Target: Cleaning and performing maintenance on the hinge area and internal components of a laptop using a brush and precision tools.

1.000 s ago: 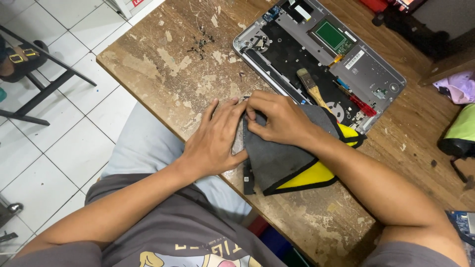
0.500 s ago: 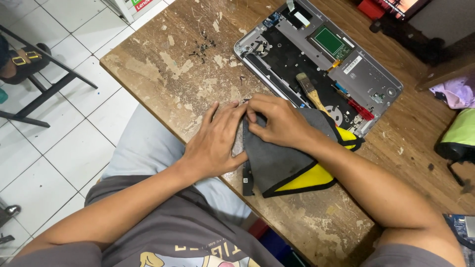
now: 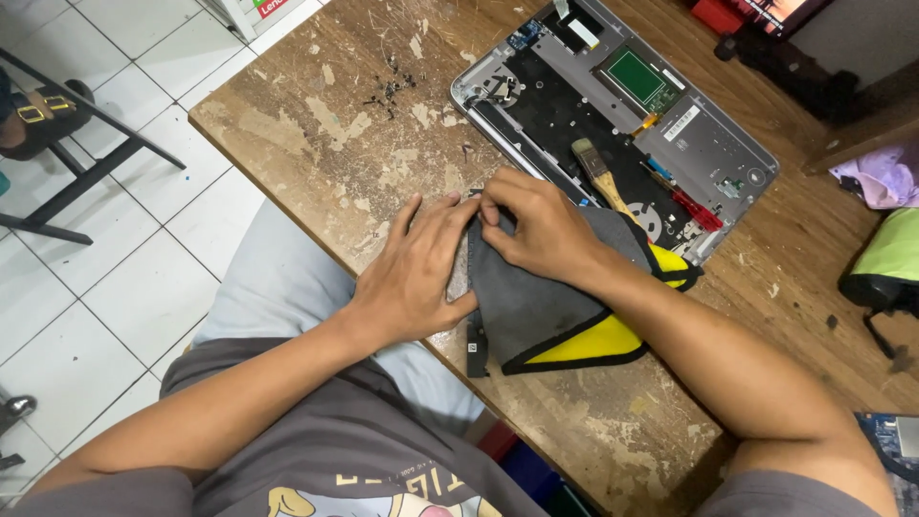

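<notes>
Item: work at a worn wooden table (image 3: 316, 144), which we take as our landmark; seen from above. On the table's near edge lies a grey cloth (image 3: 536, 297) with black binding and a yellow underside showing at its far corner. Our left hand (image 3: 416, 273) rests flat on the table edge against the cloth's left side, fingers spread and loosely extended, gripping nothing that we can make out. Our right hand (image 3: 536, 230) lies on top of the cloth, fingers curled and pinching at its upper left corner, fingertips close to those of the left hand; what sits beneath the cloth we cannot tell. A small black part (image 3: 476, 342) pokes out from under the cloth at the table's near edge. Further in on the table, just beyond the cloth, lies an opened laptop base (image 3: 708, 144), its grey shell turned up with a green board inside. A paintbrush (image 3: 598, 172) with a wooden handle rests across the laptop base, its handle end reaching the cloth. Small dark screws (image 3: 388, 91) lie scattered on the table left of the laptop base.
</notes>
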